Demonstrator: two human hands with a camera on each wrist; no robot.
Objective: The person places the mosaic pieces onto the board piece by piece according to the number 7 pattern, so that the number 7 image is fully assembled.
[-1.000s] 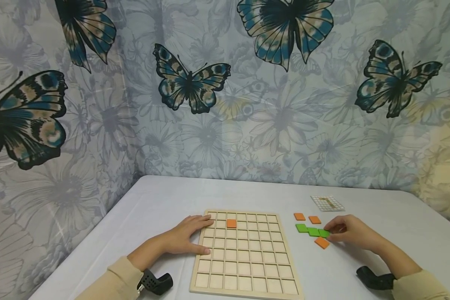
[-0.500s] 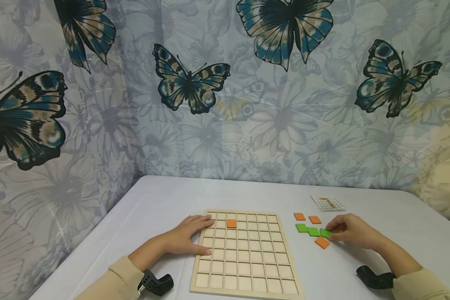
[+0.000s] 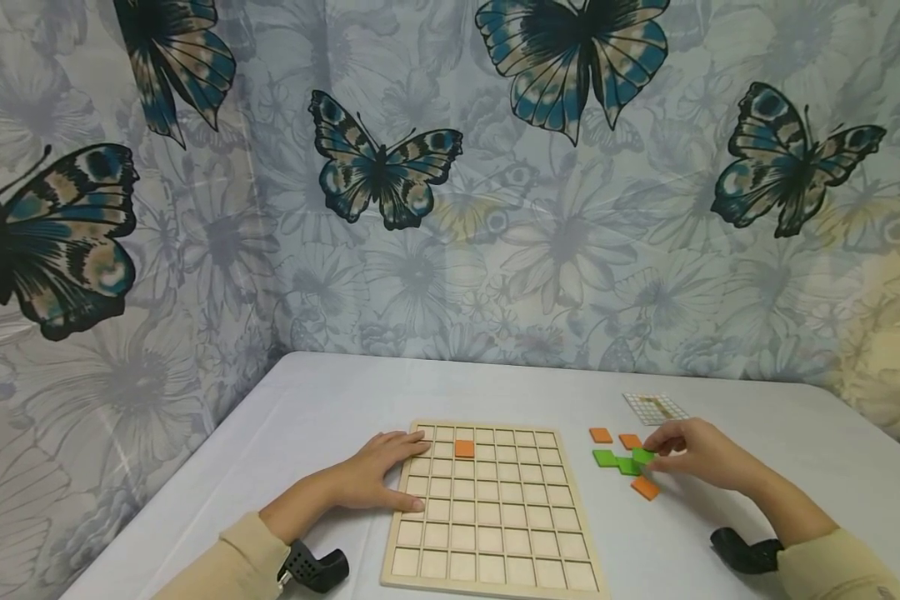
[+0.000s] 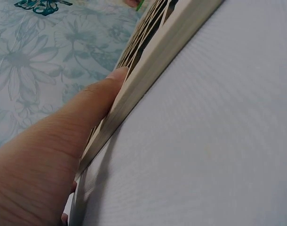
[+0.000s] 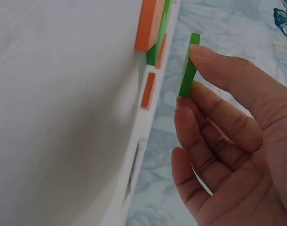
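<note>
My left hand (image 3: 367, 475) rests at the left edge of a wooden grid board (image 3: 491, 500), its fingertips and thumb on the frame. The left wrist view shows the thumb (image 4: 91, 101) lying along the board's rim. One orange tile (image 3: 464, 449) sits in a cell of the board's second row. Right of the board, my right hand (image 3: 701, 454) pinches a green square tile (image 5: 190, 66) between thumb and fingertips, raised off the table. Under and beside it lie two green tiles, one being the leftmost green tile (image 3: 604, 458), and several orange tiles, including a near orange tile (image 3: 645, 487).
A small white grid card (image 3: 654, 408) with a brown pattern lies behind the tiles, close to the right hand. Black wrist devices sit on both arms, such as the left wrist device (image 3: 317, 568). A butterfly-printed cloth (image 3: 570, 275) hangs behind the white table.
My right hand has lifted the rightmost green tile off the table and moved it slightly up and left. The left hand and the board have stayed in place.
</note>
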